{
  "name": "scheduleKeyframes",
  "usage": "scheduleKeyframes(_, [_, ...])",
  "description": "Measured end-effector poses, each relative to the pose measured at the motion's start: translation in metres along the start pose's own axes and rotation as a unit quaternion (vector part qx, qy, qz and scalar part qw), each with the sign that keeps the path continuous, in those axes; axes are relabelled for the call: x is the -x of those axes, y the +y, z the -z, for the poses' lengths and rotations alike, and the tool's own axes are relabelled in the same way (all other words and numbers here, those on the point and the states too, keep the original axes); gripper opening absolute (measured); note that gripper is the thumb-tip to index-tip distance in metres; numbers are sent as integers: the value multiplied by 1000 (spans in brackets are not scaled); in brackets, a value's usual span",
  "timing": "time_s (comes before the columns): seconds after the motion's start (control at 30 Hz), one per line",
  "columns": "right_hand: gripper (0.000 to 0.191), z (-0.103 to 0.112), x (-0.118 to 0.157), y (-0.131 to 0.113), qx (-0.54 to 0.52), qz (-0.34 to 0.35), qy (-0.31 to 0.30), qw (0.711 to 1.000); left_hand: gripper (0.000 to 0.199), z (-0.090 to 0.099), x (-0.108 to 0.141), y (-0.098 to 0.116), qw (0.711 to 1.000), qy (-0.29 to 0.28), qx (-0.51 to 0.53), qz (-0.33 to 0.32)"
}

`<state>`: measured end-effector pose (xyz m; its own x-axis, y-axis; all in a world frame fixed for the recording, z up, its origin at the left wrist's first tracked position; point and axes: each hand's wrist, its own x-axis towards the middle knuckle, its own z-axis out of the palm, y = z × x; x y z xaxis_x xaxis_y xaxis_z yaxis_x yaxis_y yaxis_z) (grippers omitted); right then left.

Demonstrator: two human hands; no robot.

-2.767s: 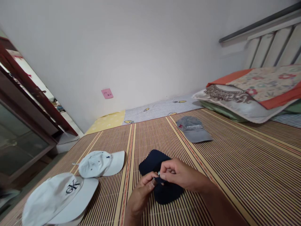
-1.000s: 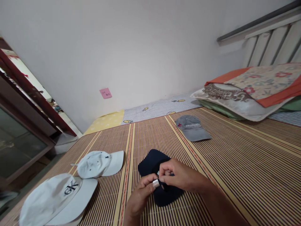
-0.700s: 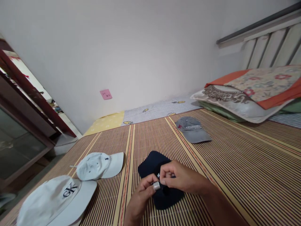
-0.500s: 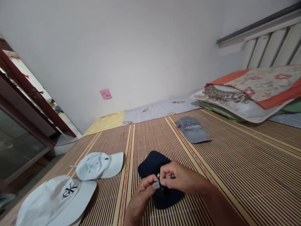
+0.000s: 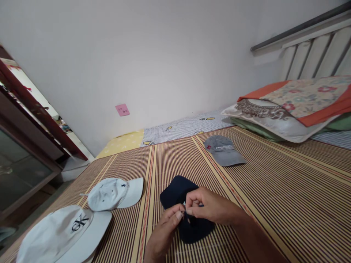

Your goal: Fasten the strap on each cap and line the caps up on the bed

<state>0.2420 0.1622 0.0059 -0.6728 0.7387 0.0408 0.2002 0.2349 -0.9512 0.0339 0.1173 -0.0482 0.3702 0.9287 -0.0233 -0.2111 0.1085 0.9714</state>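
A dark navy cap [image 5: 175, 190] lies on the striped mat [image 5: 128, 233] near the bottom centre, partly covered by both hands. My left hand [image 5: 167, 226] pinches a small part of the cap's strap or buckle, its thumb and index finger together. Close against it, my right hand [image 5: 205, 206] has its fingers curled and pinched at the same strap area. The fingertips of the two hands nearly touch over the cap, and the detail between them is too small to make out.
Two white caps, one plain [image 5: 109, 195] and one with black letters [image 5: 60, 233], lie at the left. A grey cap [image 5: 223, 149] sits farther back. Pillows [image 5: 290, 109] are piled at the right by a radiator [image 5: 312, 54]. A pink note [image 5: 122, 110] is on the wall.
My left thumb and fingers have shifted slightly at the strap, and the silvery buckle that showed between them is no longer clearly visible. My right hand has hardly moved.
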Motion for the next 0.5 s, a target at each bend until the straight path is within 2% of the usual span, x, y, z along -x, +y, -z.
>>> scheduleKeyframes(0.23, [2,-7,-3,1,-10,10,17,1000,46,1,-2,-3,999,14,43,13])
scheduleKeyframes(0.37, [8,-10,-6,2,-42,28,18,999,41,-4,-4,1,998,19,61,12])
scheduleKeyframes(0.5, [11,-14,-8,1,-57,18,6,998,37,-8,-4,3,998,17,67,6])
